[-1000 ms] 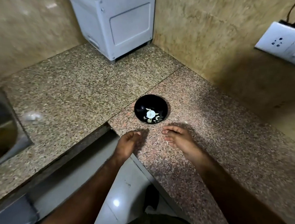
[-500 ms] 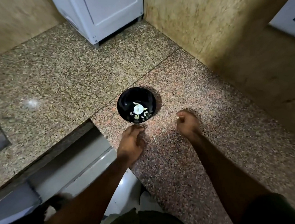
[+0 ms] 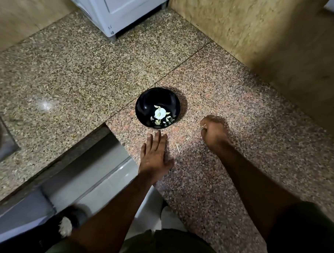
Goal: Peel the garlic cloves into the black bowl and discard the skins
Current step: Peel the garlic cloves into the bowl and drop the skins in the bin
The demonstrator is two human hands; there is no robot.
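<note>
Head view puts the bowl [image 3: 157,108] at the centre of the frame, on the counter [image 3: 78,74], and it is your best measure of progress. Inside it lie a white piece of garlic [image 3: 160,113] and a scatter of small pale bits toward its lower rim (cloves or skins, too small to tell). So some garlic is already in, by the look of it, but you have not sorted the skins out yet, and no bin shows anywhere in frame.

Your left hand [image 3: 155,154] lies flat on the counter just below the bowl, fingers straight and pointing at it, not touching it and holding nothing. Your right hand [image 3: 213,131], at centre right and near the bowl, is curled into a loose fist; a pale fleck shows at the fingers, likely a skin scrap, though it is blurred, so you cannot be sure. A thin pale sliver [image 3: 178,148] lies on the counter between your hands.

What is probably left: gather the stray skins and discard them.
</note>
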